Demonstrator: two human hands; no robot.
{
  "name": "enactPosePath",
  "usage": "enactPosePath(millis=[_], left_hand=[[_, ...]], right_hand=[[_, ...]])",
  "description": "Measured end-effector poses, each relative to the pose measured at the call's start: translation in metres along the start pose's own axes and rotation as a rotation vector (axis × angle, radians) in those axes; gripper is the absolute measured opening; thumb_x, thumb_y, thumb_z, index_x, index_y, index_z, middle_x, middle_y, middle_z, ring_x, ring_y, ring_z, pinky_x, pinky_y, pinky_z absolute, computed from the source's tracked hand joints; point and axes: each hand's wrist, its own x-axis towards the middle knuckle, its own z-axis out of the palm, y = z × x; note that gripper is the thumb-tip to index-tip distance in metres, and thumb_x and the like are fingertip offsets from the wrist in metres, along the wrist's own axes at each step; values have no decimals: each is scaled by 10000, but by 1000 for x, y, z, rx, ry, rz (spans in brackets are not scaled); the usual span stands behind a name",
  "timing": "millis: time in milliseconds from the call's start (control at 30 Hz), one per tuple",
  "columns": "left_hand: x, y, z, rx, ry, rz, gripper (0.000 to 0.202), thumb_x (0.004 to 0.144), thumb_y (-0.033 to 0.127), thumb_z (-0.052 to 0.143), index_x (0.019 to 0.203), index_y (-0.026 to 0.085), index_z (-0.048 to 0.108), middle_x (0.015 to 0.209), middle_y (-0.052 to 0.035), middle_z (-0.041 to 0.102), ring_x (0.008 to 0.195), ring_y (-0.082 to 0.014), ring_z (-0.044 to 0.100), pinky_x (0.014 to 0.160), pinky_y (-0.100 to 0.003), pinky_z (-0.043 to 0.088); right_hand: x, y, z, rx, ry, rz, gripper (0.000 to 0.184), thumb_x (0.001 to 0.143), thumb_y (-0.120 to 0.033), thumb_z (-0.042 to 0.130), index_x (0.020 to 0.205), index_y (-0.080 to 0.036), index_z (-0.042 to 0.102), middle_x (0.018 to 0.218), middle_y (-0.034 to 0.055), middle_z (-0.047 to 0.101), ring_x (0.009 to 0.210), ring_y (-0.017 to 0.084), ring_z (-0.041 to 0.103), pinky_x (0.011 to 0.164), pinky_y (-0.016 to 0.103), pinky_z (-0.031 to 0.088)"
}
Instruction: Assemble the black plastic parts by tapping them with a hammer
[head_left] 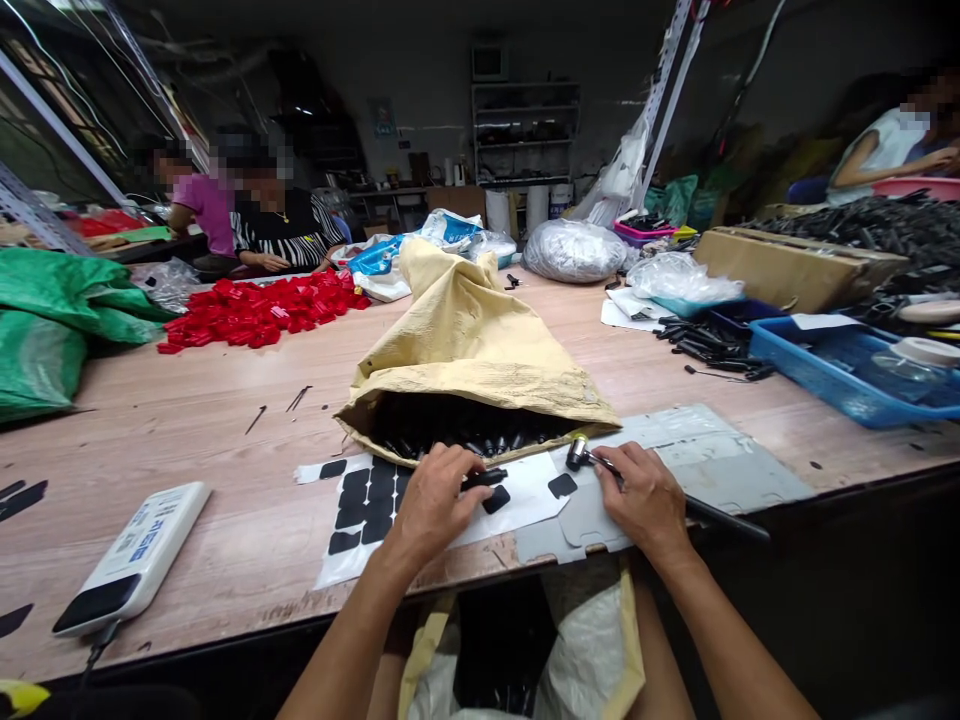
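Note:
My left hand [435, 495] is closed on a small black part [484, 478] and presses it onto a white backing sheet [517, 490] that carries several black adhesive pads [364, 505]. My right hand [645, 495] grips a small hammer [579, 452], whose head rests on a grey plate [697, 465] near the table's front edge. Just beyond both hands a tan paper sack [469, 345] lies on its side, its mouth open and full of black parts [457, 430].
A white power bank [135, 555] lies at the front left. Red parts [262, 305] are heaped at the back left beside green bags [52, 320]. A blue tray [847, 370], black pieces [709, 345] and a cardboard box [795, 265] sit on the right. Other people sit around the table.

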Motion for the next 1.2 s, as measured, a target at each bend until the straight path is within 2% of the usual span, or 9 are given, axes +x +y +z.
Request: enactPosePath(millis=[100, 233, 433, 633, 800, 933, 1000, 1200], left_hand=[[-6, 9, 16, -103, -39, -17, 110, 830, 236, 734, 907, 216, 658, 925, -22, 674, 920, -223, 549, 820, -350, 421], [-10, 4, 28, -221, -41, -86, 125, 805, 222, 731, 915, 219, 670, 932, -21, 665, 922, -220, 559, 816, -342, 424], [-12, -1, 29, -266, -26, -101, 132, 790, 261, 749, 910, 224, 707, 902, -26, 658, 924, -229, 564, 834, -346, 420], [-12, 1, 28, -292, -25, -111, 126, 765, 209, 763, 880, 215, 712, 884, -18, 668, 917, -220, 560, 825, -331, 407], [-12, -1, 27, -319, -29, -111, 150, 744, 215, 787, 876, 208, 717, 872, -18, 673, 912, -220, 563, 811, -323, 405], [-12, -1, 27, -316, -27, -110, 168, 727, 216, 791, 881, 211, 723, 869, -20, 682, 899, -222, 566, 809, -323, 410], [-12, -1, 27, -309, -21, -103, 160, 728, 217, 783, 877, 216, 725, 865, -19, 684, 895, -223, 567, 815, -325, 412], [-13, -2, 28, -290, -30, -98, 131, 742, 217, 757, 871, 222, 735, 862, -19, 686, 888, -221, 562, 814, -327, 412]], right_hand=[[0, 0, 0, 1, -3, 3, 168, 903, -239, 604, 1042, -249, 697, 914, 22, 663, 873, 217, 548, 791, 325, 407], [0, 0, 0, 4, -5, 7, 170, 904, -242, 600, 1044, -249, 697, 911, 21, 660, 869, 216, 544, 794, 324, 408], [-1, 0, 1, 15, 8, -3, 183, 900, -237, 591, 1050, -246, 697, 910, 29, 659, 875, 219, 548, 798, 331, 418], [-1, 5, 3, 21, 7, -18, 182, 914, -238, 581, 1053, -242, 698, 915, 36, 662, 862, 219, 560, 795, 341, 433], [0, 2, -4, 79, 10, -64, 219, 968, -232, 531, 1120, -227, 689, 934, 51, 671, 925, 222, 599, 833, 350, 469], [0, -20, -20, 210, 117, -73, 256, 983, -216, 525, 1200, -229, 660, 1012, 66, 687, 984, 224, 623, 891, 366, 492], [-2, -37, -27, 306, 124, -65, 268, 977, -210, 538, 1217, -248, 652, 1031, 67, 688, 989, 224, 631, 899, 372, 504], [-8, -83, -34, 540, -53, -98, 297, 986, -193, 506, 1242, -267, 637, 974, 58, 680, 925, 209, 639, 835, 357, 527]])
